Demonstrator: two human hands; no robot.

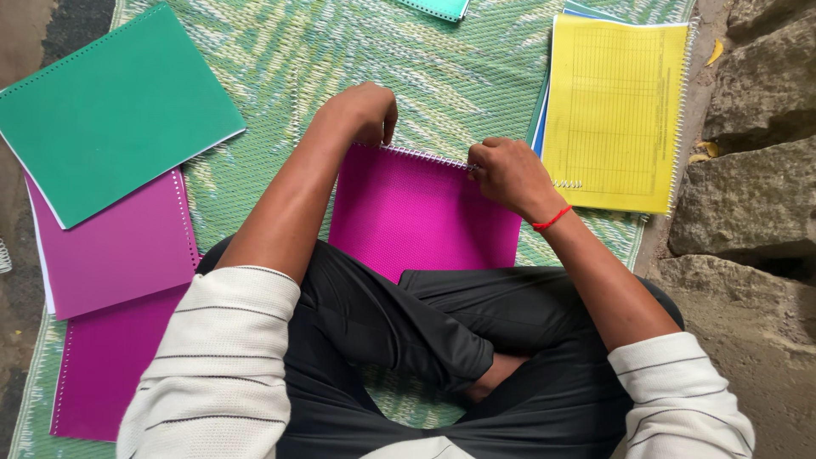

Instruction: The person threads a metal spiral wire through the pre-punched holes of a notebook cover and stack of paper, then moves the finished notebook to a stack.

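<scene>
A magenta notebook (pixel 421 217) lies on the woven mat in front of my crossed legs, its metal spiral binding (pixel 425 156) along the far edge. My left hand (pixel 361 110) is curled over the left end of that edge, fingers closed on the corner. At the right end, my right hand (pixel 507 174) pinches the spiral wire; a red thread band circles its wrist.
A green-and-white woven mat (pixel 280 68) covers the ground. At left lies a stack with a green cover (pixel 106 110) over two magenta covers (pixel 115 251). A yellow printed notebook (pixel 614 110) lies at right, beside rough stones (pixel 756 170). A teal cover (pixel 438 7) shows at the top.
</scene>
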